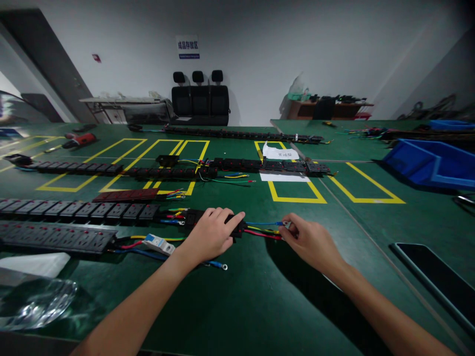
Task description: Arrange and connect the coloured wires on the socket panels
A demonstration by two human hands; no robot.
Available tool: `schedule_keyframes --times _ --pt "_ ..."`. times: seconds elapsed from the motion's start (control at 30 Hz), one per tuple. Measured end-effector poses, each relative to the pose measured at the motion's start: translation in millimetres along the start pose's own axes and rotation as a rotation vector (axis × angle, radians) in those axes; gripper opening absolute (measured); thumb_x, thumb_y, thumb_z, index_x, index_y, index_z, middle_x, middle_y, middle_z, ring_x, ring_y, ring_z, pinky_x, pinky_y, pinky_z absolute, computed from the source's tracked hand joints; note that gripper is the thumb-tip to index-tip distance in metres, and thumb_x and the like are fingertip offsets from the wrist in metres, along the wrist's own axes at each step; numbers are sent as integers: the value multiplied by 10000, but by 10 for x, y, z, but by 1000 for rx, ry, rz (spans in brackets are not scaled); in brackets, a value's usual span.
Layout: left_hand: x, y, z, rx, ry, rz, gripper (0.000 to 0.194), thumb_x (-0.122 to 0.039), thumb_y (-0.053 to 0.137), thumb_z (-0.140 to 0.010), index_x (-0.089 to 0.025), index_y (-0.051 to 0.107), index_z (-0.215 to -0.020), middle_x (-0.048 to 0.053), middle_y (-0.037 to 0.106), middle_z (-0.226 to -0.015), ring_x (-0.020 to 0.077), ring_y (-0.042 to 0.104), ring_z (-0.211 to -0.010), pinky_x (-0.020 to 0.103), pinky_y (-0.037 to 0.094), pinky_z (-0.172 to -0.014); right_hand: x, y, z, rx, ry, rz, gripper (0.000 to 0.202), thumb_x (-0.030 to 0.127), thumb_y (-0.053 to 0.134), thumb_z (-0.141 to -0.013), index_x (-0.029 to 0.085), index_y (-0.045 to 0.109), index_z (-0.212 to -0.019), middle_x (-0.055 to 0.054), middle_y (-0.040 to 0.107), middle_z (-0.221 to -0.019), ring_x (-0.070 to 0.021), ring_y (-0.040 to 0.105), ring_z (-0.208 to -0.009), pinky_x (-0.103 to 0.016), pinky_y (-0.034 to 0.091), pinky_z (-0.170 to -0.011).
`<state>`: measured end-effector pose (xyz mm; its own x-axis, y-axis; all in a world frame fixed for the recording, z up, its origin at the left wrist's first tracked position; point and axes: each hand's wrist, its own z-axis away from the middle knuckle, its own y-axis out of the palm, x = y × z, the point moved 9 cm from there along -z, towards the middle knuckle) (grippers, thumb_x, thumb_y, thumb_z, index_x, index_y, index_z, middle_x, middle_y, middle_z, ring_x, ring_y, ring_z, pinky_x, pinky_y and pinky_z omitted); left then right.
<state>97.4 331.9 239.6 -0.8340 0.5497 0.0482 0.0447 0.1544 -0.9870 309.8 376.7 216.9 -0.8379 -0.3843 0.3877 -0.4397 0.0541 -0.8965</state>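
My left hand (213, 232) is closed over a black plastic module (239, 227) on the table, its fingers across the top. Out of the module's right end run a blue wire (263, 224), a yellow-green wire and a red wire (261, 233). My right hand (306, 240) pinches the blue wire near its ring terminal; the fingers partly hide the terminal. Below my left wrist a loose blue lead ends in a ring terminal (224, 267). A white circuit breaker (159, 244) with wires lies left of that wrist, beside a black socket strip (55, 237).
A second socket strip (81, 211) lies just behind. Farther back are longer strips (241, 133), a red-brown strip (126, 195), a red power tool (79, 140) and white paper (281, 152). To the right are a blue bin (430, 165) and a phone (438, 277). Clear plastic (33, 301) lies front left.
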Motion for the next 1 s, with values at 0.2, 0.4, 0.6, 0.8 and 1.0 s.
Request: schedule_keyframes --times 0.2,0.4,0.6,0.8,1.0 --pt "-5 -7 -1 -3 -5 1 681 -261 664 -914 -211 402 -1540 118 589 -1303 282 560 -1172 427 429 -1003 10 -1 6 -14 -17 2 151 389 525 -965 254 594 -976 28 679 -649 -189 615 -559 -292 281 -550" --pt "-7 -13 -3 7 -9 4 684 -258 672 -907 -212 408 -1537 119 586 -1308 290 559 -1176 438 433 -1011 17 -5 7 -20 -13 -2 159 391 526 -959 251 602 -962 23 679 -643 -185 613 -549 -289 270 -543" --pt "-5 -4 0 5 -4 -7 686 -258 666 -910 -211 399 -1540 121 586 -1311 288 560 -1180 436 430 -1014 45 -27 12 -36 -31 1 163 378 518 -957 248 616 -958 12 680 -637 -176 599 -529 -290 260 -531" --pt "-3 -10 0 -3 -3 -1 681 -260 662 -910 -214 401 -1537 121 589 -1306 290 562 -1172 435 432 -1005 55 -33 12 -25 -26 -1 161 374 509 -964 249 609 -952 17 674 -635 -178 592 -527 -292 268 -532" --pt "-5 -19 -2 3 -7 -4 684 -258 667 -910 -216 401 -1539 120 589 -1309 285 562 -1175 427 425 -1009 35 -10 9 -4 -12 -2 157 380 518 -967 249 605 -963 24 676 -648 -180 601 -546 -291 275 -540"
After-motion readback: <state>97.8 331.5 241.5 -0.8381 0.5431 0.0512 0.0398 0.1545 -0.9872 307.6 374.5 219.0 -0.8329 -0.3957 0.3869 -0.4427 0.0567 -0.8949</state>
